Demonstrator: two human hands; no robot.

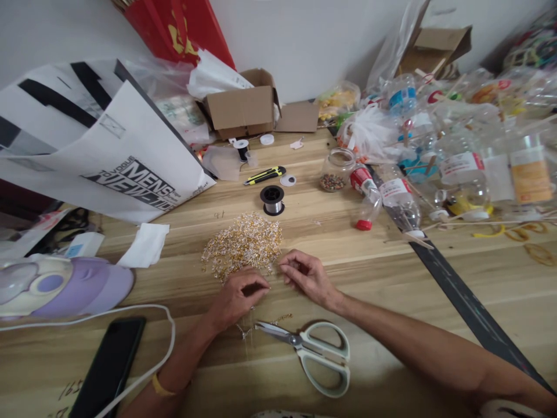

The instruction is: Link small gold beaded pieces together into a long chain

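Well, bead heap [243, 244]: a loose, glittering mound of tiny gold and silver-white pieces, lying mid-way across the wooden table [391, 278].
Left hand [239, 295]: fingers bunched shut at the heap's near edge; what they pinch is too small to tell.
Right hand [304, 276]: loosely curled, thumb near forefinger, beside the heap; grip unclear.
Scissors [313, 348]: blades closed, just nearer than the hands.
Thread spool [272, 199]: beyond the heap.

Tabletop [391, 278] bare R of bead pile [243, 244]; scissors [313, 351] block near edge, spool [272, 200] beyond.
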